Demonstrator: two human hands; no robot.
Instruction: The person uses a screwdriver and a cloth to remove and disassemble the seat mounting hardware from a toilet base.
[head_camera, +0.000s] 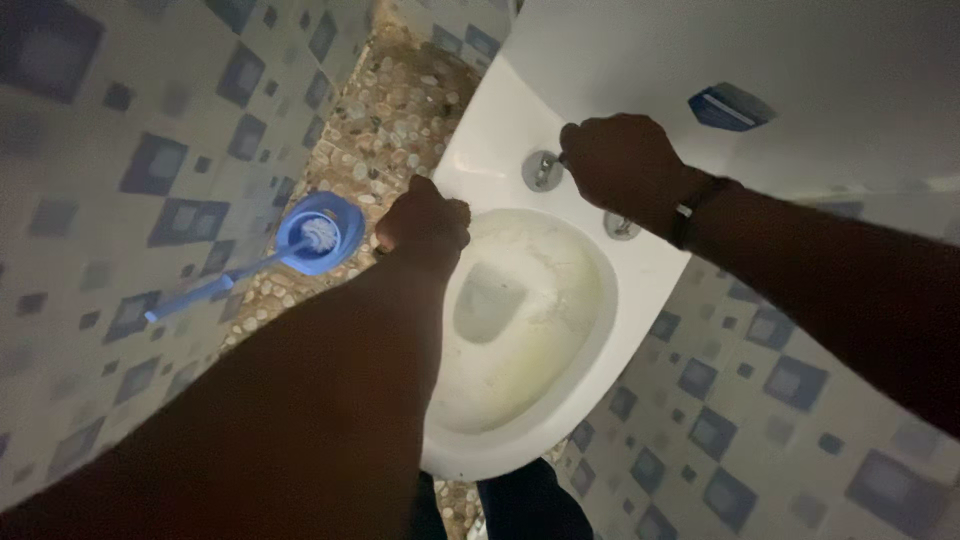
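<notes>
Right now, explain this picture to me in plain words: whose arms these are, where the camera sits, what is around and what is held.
There is no machine here. The two arms belong to one person, and the single picture comes from a camera on that person's head, looking straight down.

Below is a white toilet bowl with no seat on it; two metal fittings show at its back edge. The left hand rests closed on the bowl's left rim. The right hand, with a dark band at the wrist, is closed at the left fitting; what its fingers grip is hidden.

On the pebble floor stands a blue toilet brush in its holder. The walls are tiled with blue squares.
</notes>
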